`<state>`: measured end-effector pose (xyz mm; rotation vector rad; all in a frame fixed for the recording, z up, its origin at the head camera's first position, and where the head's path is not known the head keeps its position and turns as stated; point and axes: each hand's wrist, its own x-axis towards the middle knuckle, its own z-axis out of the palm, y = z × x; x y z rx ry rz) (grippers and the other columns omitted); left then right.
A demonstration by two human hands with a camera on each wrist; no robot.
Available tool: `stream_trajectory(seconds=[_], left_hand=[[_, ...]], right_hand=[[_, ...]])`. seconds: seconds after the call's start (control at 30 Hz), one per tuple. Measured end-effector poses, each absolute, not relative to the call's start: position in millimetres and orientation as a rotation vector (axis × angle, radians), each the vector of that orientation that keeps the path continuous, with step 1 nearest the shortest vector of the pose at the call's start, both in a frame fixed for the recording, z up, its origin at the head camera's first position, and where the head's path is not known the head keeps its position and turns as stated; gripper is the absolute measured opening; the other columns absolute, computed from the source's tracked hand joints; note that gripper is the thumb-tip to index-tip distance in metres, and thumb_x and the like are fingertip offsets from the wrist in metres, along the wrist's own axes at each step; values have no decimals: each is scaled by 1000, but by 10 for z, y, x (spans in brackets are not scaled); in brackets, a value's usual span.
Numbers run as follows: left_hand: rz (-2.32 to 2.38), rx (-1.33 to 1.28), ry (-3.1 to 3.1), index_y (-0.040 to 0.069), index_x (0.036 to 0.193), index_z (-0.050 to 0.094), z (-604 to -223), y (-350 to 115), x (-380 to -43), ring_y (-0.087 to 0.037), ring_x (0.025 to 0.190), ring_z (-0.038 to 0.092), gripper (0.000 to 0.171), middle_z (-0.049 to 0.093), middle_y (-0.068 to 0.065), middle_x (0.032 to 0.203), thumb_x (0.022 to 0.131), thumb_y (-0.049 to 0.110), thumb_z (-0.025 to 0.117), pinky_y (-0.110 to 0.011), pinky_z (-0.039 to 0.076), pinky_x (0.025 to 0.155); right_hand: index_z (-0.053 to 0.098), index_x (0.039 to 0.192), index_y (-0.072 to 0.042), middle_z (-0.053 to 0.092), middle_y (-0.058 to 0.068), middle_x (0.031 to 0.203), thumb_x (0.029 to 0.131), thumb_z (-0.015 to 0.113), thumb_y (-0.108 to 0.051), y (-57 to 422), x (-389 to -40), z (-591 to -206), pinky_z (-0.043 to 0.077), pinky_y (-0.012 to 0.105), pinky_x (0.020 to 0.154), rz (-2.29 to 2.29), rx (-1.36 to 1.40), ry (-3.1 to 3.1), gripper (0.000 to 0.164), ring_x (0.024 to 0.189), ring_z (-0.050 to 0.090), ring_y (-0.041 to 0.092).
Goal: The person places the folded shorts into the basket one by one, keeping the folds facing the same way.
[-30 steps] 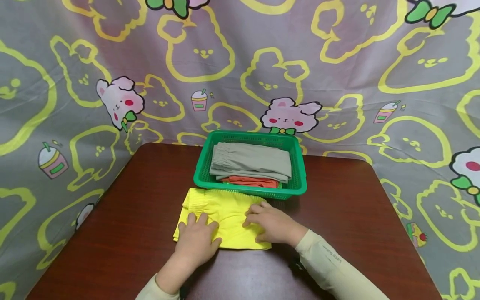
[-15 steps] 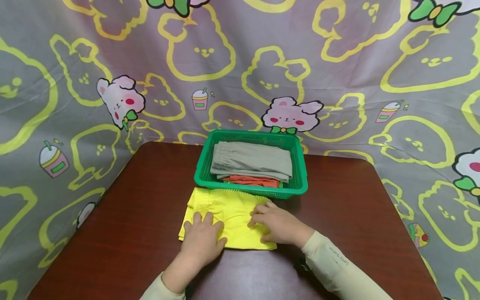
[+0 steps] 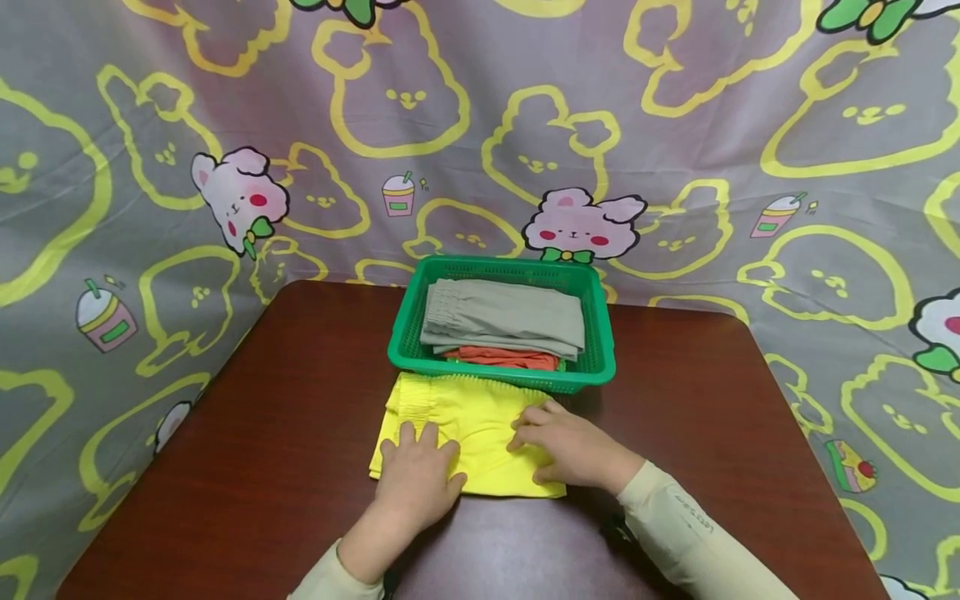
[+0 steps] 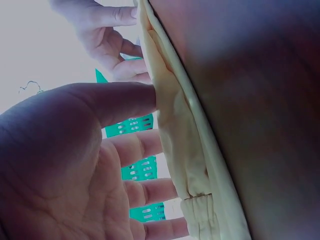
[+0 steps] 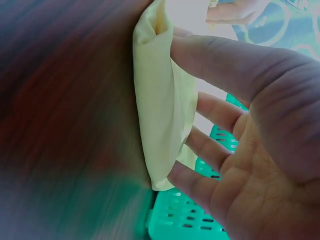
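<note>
Folded yellow pants (image 3: 491, 462) with a gathered elastic waistband lie flat on the table, right in front of the green basket. On their left part rests my left hand (image 3: 420, 479), its fingers spread and the tips pressing the cloth. My right hand (image 3: 573, 446) touches the right part with bent, parted fingers. In the left wrist view, the left thumb and fingertips meet the top of the folded pants (image 4: 175, 130). The right wrist view has the right fingertips on the rolled fold of the pants (image 5: 157, 95), near their side edge.
The green basket (image 3: 495, 379) stands at the back middle of the brown table (image 3: 262, 433). Folded grey pants (image 3: 510, 317) lie in it, over an orange cloth (image 3: 506, 357). A grey cartoon-print curtain (image 3: 450, 183) closes off the back and sides.
Both hands and the yellow pants under them have slid a little to the right along the front of the basket. The basket and its contents stay put.
</note>
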<state>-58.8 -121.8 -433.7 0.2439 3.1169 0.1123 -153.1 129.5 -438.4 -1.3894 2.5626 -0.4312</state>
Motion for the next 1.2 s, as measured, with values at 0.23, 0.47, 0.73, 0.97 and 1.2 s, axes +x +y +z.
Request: stream_trajectory(seconds=[0.23,0.47,0.73,0.97,1.2], left_hand=[[68,239,3077,23,112,73,-4307,-1110,-598,-40,108,49,36,60,-12,120,88,50,74,-60,45,78],[12,251,3057,24,115,72,-4302,-988,-592,-40,109,49,38,60,-12,120,89,51,73,-60,46,78],[-77,265,3095,25,111,72,-4286,-833,-584,-39,107,49,36,60,-10,115,87,52,74,-56,46,73],[-125,254,3057,26,110,72,-4291,-744,-585,-39,105,50,36,60,-11,114,87,53,75,-54,46,70],[-161,260,3099,26,111,72,-4298,-748,-589,-38,104,50,37,60,-11,113,86,53,75,-53,46,68]], right_hand=[[73,119,-25,61,-2,133,78,91,-25,1394,-1539,-4383,52,34,96,-442,-1400,2562,45,124,49,21],[74,118,-25,62,-2,133,77,91,-24,1476,-1548,-4373,53,34,93,-446,-1384,2551,45,124,49,22],[74,117,-26,62,-2,132,76,91,-23,1592,-1563,-4357,52,35,94,-449,-1366,2549,44,123,49,23],[74,116,-26,62,-2,131,76,92,-24,1661,-1549,-4409,53,35,95,-479,-1388,2531,44,122,49,23],[74,115,-28,63,-4,130,74,93,-26,1657,-1583,-4436,53,34,93,-472,-1429,2561,45,121,49,21]])
